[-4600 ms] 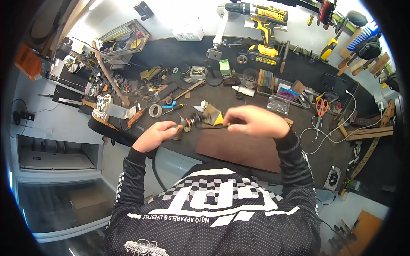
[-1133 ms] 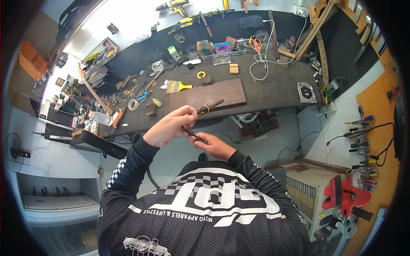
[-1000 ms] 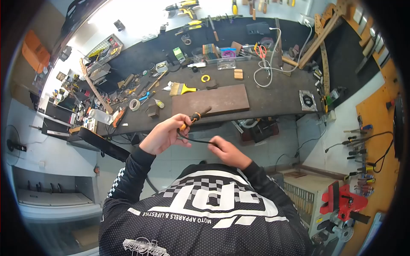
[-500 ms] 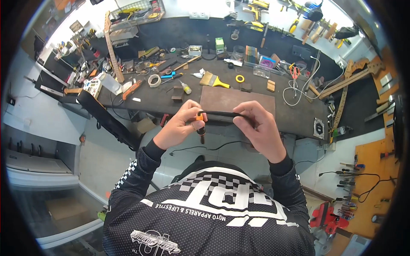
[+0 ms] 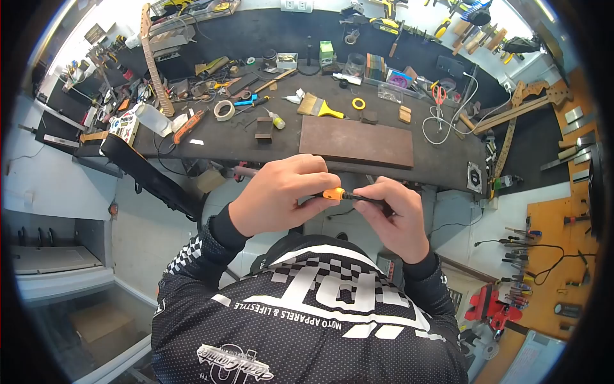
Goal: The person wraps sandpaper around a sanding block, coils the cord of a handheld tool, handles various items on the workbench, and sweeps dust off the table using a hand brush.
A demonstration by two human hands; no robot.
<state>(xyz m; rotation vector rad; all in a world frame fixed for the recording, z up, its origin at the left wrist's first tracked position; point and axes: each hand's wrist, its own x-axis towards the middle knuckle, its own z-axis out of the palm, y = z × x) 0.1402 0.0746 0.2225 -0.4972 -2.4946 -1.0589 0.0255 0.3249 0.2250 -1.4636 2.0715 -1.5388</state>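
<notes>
My left hand (image 5: 278, 195) is closed around a small orange-and-black piece (image 5: 333, 193), whose orange part shows past my thumb and index finger. From its right end a black cord (image 5: 349, 196) runs straight into my right hand (image 5: 400, 221). The thumb and fingers of that hand pinch the cord close to the orange part. Most of the piece is hidden in my left palm, so I cannot tell its exact kind. Both hands are held in front of the bench's near edge, below a flat brown board (image 5: 357, 142).
The dark workbench (image 5: 256, 147) carries a paintbrush (image 5: 320, 106), a tape roll (image 5: 224, 111), an orange cutter (image 5: 190, 127), scissors (image 5: 439, 96) and a white cable (image 5: 457, 131). A guitar neck (image 5: 155, 70) leans at the left. A red vise (image 5: 491, 308) is at lower right.
My hands have come closer together and lower, shortening the stretch of cord between them. The orange piece has turned from pointing down to lying nearly level, and my left hand now covers more of it.
</notes>
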